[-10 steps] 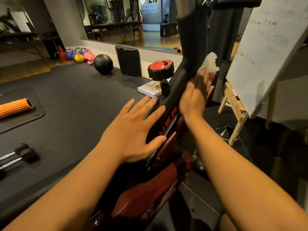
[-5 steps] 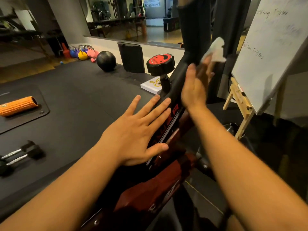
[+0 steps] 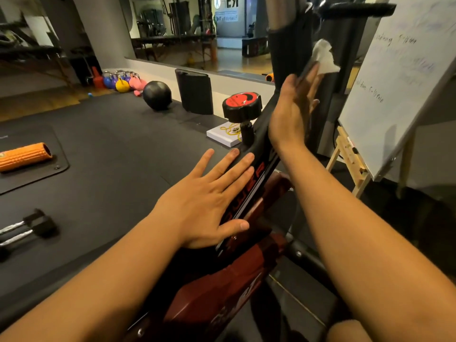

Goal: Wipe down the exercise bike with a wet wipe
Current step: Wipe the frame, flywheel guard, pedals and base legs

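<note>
Head view looks down at a red and black exercise bike (image 3: 222,290) in a gym, with both hands out in front. The left hand (image 3: 207,201) lies flat on the slanted black bar of the bike, fingers straight and spread, holding nothing. The right hand (image 3: 293,107) is higher up, its fingers straight too, and it presses a white wet wipe (image 3: 323,56) against the side of the tall black post at the front of the bike. Most of the wipe sticks out above the fingertips, crumpled. A big black knob (image 3: 241,103) with a red top stands up from the bar between the two hands, close to the right wrist. A whiteboard (image 3: 399,82) with faint writing leans on a wooden easel (image 3: 350,156) just to the right of the post, near the right hand. On the dark floor (image 3: 111,144) to the left there is plenty more: an orange foam roller (image 3: 24,156) lying on a black mat (image 3: 37,178), two dumbbells (image 3: 27,227) side by side near the edge, a black ball (image 3: 157,95), and a bunch of colored kettlebells (image 3: 122,82) by the wall. A black pad (image 3: 195,93) stands upright behind the knob, and a flat white box (image 3: 219,137) with a yellow cord on it lies just past the bike.
</note>
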The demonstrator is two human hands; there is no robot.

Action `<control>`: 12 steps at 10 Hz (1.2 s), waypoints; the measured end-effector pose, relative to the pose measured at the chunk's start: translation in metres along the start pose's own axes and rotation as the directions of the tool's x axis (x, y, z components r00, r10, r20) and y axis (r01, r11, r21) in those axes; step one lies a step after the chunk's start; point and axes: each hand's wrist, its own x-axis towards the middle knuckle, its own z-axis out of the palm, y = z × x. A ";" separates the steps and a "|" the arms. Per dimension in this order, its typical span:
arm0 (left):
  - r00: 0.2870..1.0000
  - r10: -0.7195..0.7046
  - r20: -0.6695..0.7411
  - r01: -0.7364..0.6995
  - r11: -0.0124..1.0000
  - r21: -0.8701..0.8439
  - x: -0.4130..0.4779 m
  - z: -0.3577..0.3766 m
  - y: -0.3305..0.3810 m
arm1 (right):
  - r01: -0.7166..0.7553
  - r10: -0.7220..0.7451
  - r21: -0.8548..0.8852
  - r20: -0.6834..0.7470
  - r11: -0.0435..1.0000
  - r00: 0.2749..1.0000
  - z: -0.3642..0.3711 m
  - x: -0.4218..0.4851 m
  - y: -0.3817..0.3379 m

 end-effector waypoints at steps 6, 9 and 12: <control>1.000 -0.011 -0.021 0.010 0.999 -0.035 0.000 -0.004 0.004 | 0.126 -0.143 0.089 0.219 0.988 0.965 0.027 -0.232 0.043; 0.998 -0.047 -0.027 0.044 0.993 -0.108 0.001 -0.005 -0.001 | -0.041 0.051 -0.183 0.051 0.982 0.997 0.025 -0.152 0.063; 0.996 -0.089 -0.013 0.087 0.990 -0.109 0.000 -0.007 0.000 | 0.234 -0.236 0.036 0.240 0.972 0.942 0.013 -0.289 0.070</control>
